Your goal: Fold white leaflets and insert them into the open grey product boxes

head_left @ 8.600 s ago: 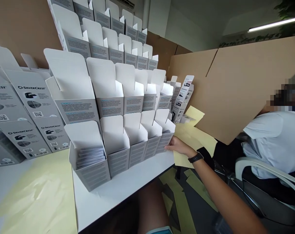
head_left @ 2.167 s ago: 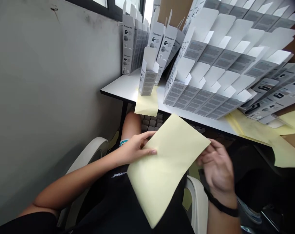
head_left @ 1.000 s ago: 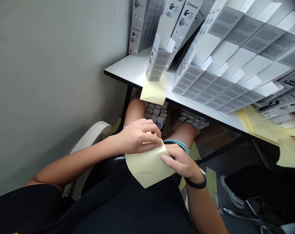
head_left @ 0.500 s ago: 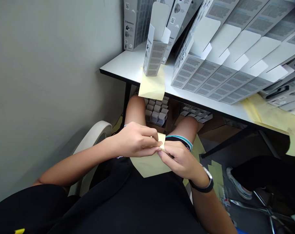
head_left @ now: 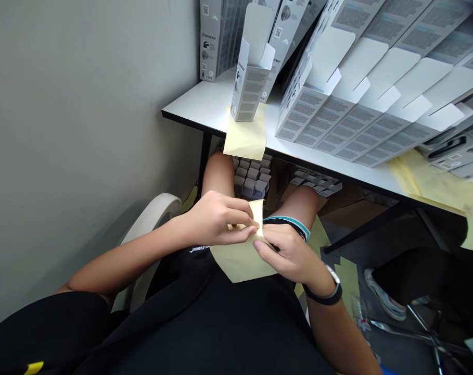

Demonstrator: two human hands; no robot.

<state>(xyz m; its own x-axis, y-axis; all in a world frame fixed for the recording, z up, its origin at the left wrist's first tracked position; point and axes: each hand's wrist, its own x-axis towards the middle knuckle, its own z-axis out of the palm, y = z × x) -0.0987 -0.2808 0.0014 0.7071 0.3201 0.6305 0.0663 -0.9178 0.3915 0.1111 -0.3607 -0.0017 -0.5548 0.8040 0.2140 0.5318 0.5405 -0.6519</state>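
Observation:
Over my lap, both hands grip a pale yellow paper sheet (head_left: pixel 242 263). My left hand (head_left: pixel 226 219) pinches it between thumb and fingers near its upper part, where a strip of the sheet stands up. My right hand (head_left: pixel 289 252), with a dark-banded watch on the wrist, is closed on the paper's right side, thumb towards the left hand. The fingertips of the two hands almost meet. The lower part of the sheet hangs down to a point over my black shirt. Whatever lies behind the fingers is hidden.
Ahead stands a white table (head_left: pixel 197 107) with a black edge. An open narrow carton (head_left: pixel 250 94) rests there on a yellow sheet (head_left: pixel 244 138) overhanging the edge. A row of open cartons (head_left: pixel 337 114) stands to the right. More small boxes (head_left: pixel 254 177) sit underneath. A person's shoe (head_left: pixel 384 297) is at right.
The upper part of the yellow sheet now stands higher between my hands. My left hand has risen slightly and its fingers have spread a little; my right hand stays nearly in place.

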